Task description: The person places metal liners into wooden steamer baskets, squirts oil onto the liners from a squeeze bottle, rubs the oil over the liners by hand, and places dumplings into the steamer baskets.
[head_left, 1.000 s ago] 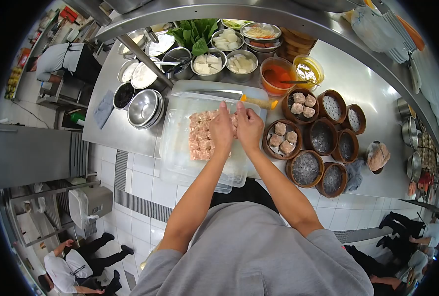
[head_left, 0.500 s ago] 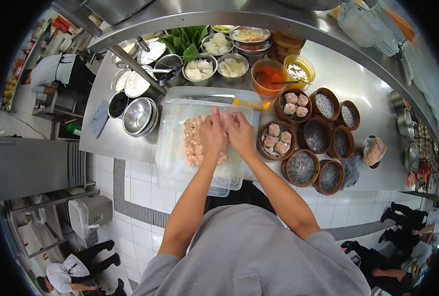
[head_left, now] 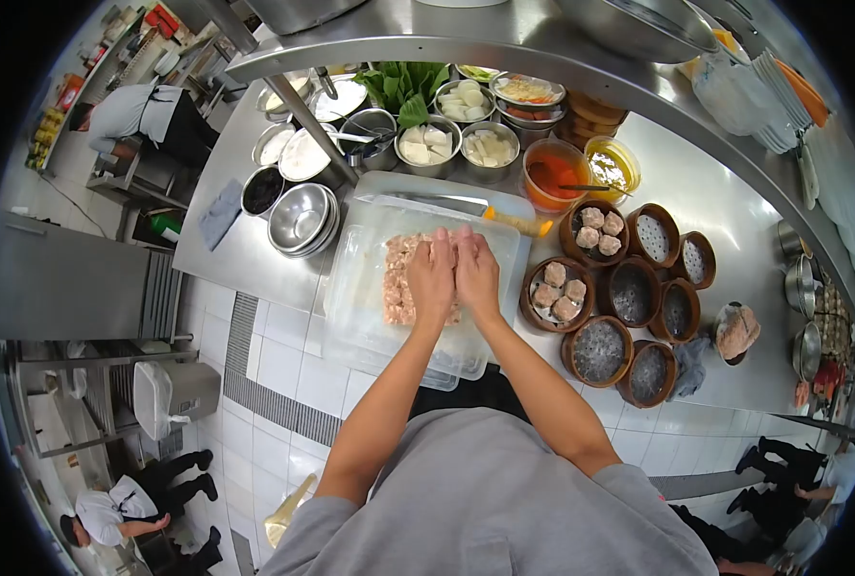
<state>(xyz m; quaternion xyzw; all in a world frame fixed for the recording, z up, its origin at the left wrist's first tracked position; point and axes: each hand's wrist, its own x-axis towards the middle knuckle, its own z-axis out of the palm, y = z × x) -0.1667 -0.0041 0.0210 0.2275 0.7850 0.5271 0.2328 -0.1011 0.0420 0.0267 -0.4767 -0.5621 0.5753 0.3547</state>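
Observation:
Pinkish minced-meat dumplings stand packed close together in a block on a translucent plastic board. My left hand is over the right part of the block, fingers stretched forward and covering some of the pieces. Beside it, my right hand is at the block's right edge, its fingers also extended and nearly touching the left hand's. Whatever lies under the palms is hidden. Beyond my fingertips, a knife with a yellow handle rests across the far end of the board.
To the right are round steamers, two holding dumplings and several without. Stacked metal bowls sit at left. Ingredient bowls and a tub of red-orange liquid line the back, under a steel shelf. Other people work nearby.
My hands have gone from pinched-in fingers to extended ones, side by side over the block. The whole view has shifted, with the counter now farther right and slightly lower.

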